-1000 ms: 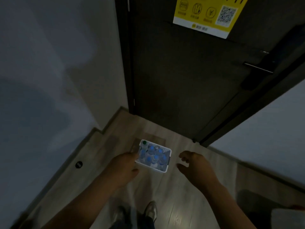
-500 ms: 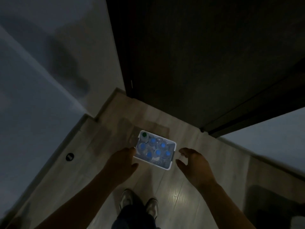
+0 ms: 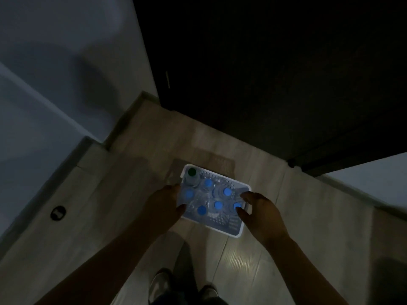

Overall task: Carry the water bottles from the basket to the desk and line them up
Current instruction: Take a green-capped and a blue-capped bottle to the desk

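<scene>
1. On the floor (image 3: 123,194), in dim light, a white perforated basket (image 3: 239,230) sits in front of a dark door (image 3: 264,73); both hands reach down to it from above.
2. Left hand (image 3: 164,204): over the basket's left edge, fingers loosely curled and apart, thumb tip by the near-left rim. Grip is spread, closed on nothing; contact with the rim cannot be told.
3. Right hand (image 3: 262,213): over the basket's right end, fingers and thumb parted in a wide C. Grip spread; fingertips (image 3: 242,211) just beside the rightmost blue cap, contact uncertain.
4. Water bottles (image 3: 218,204): all upright inside the basket, between the two hands. Six blue caps counted; clear bodies are hard to separate in the low light.
5. One green-capped bottle (image 3: 192,172) stands in the far-left corner of the basket, beyond the left hand's fingers.
6. Shoes (image 3: 159,287) are visible below the forearms, near side of the basket. A small dark round fitting (image 3: 58,213) is set in the floor, well left of the left hand.
</scene>
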{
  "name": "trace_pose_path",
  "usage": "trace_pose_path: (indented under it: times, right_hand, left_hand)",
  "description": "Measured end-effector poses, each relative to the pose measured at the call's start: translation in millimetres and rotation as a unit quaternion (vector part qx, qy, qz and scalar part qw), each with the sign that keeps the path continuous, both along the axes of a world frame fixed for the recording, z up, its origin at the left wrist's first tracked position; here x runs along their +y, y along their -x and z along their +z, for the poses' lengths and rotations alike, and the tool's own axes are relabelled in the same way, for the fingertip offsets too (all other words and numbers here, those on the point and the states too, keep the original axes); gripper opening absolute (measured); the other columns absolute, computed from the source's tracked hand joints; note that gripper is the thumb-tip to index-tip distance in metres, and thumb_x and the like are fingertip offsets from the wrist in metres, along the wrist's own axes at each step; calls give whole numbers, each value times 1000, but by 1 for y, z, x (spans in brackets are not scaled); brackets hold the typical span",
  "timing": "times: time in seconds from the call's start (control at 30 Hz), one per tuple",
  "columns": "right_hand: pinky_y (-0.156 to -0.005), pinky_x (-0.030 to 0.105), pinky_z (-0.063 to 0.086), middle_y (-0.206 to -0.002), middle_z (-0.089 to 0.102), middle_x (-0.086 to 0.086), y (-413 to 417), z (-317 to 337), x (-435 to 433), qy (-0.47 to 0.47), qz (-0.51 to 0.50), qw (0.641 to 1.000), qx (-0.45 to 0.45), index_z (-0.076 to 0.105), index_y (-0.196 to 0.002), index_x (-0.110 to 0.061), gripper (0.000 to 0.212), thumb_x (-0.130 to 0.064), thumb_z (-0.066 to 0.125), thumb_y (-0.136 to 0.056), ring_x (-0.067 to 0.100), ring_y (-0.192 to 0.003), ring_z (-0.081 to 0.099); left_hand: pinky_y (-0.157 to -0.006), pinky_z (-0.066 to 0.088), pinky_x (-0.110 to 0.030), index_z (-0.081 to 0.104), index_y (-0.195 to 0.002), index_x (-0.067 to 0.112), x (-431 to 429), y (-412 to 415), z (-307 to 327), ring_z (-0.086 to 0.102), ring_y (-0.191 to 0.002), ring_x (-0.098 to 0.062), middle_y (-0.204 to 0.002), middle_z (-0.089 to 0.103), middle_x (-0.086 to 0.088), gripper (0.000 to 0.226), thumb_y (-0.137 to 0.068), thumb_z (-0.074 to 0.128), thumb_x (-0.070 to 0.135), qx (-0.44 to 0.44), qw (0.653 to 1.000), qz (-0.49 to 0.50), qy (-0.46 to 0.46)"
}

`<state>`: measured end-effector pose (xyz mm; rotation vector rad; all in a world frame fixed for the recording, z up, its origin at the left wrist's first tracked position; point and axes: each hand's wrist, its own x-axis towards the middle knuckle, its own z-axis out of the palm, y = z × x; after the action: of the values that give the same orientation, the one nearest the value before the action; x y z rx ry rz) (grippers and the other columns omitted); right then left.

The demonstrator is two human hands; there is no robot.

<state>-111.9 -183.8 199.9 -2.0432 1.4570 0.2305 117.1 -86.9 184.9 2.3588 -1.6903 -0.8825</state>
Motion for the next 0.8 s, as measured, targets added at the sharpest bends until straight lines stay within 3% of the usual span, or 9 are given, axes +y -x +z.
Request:
trace_pose_path:
  times: [0.13, 0.23, 0.4, 0.53, 0.63, 0.73, 0.8]
  right_hand:
    - [-85, 19, 43, -122, 62, 1, -3, -62, -6, 15, -20, 1000, -16, 53, -130, -18, 43, -31, 62, -89, 13, -106, 60]
    - [-84, 19, 43, -123, 62, 2, -5, -112, -11, 30, -38, 998, -36, 53, -130, -18, 44, -31, 62, -89, 14, -106, 60]
    - [-71, 6, 33, -116, 65, 1, -11, -176, -23, 72, -40, 993, -84, 59, -120, -18, 35, -27, 66, -87, 1, -89, 52]
    - [-82, 14, 36, -123, 62, 1, -17, -207, -32, 85, -40, 992, -83, 58, -125, -18, 41, -28, 67, -86, 12, -105, 59]
    - [-88, 14, 35, -124, 61, 4, -19, -221, -37, 91, -25, 992, -81, 57, -127, -15, 45, -27, 68, -85, 16, -108, 58]
    - [-82, 10, 32, -120, 62, 5, -19, -227, -42, 112, -19, 991, -77, 58, -125, -14, 45, -26, 69, -84, 16, -103, 60]
    - [-78, 10, 33, -118, 63, 4, -18, -230, -44, 114, -19, 991, -62, 60, -123, -14, 43, -27, 70, -83, 15, -98, 62]
  left_hand:
    - [-91, 46, -27, 56, -121, 8, -12, -6, -60, 62, -103, -22, -113, 64, -8, 41, -93, 49, 37, -10, 998, -35, 55]
    - [-93, 44, -27, 49, -124, 15, -24, -13, -106, 58, -107, -17, -120, 60, -3, 40, -93, 50, 39, -18, 999, -27, 44]
    - [-86, 44, -24, 47, -124, 14, -43, -20, -166, 61, -101, -17, -114, 64, -5, 45, -89, 57, 41, -34, 996, 5, 76]
    - [-86, 49, -31, 37, -137, 9, -58, -23, -198, 61, -104, -24, -119, 61, -11, 60, -88, 62, 34, 22, 996, 32, 86]
    - [-85, 50, -32, 38, -136, 10, -67, -25, -213, 61, -103, -26, -122, 60, -13, 58, -88, 63, 30, 41, 994, 45, 95]
    - [-76, 48, -27, 41, -131, 9, -76, -26, -222, 63, -98, -27, -121, 60, -14, 53, -87, 65, 27, 53, 991, 57, 108]
    - [-82, 47, -28, 39, -134, 8, -81, -25, -226, 60, -105, -27, -126, 56, -14, 58, -86, 66, 26, 56, 991, 56, 105]
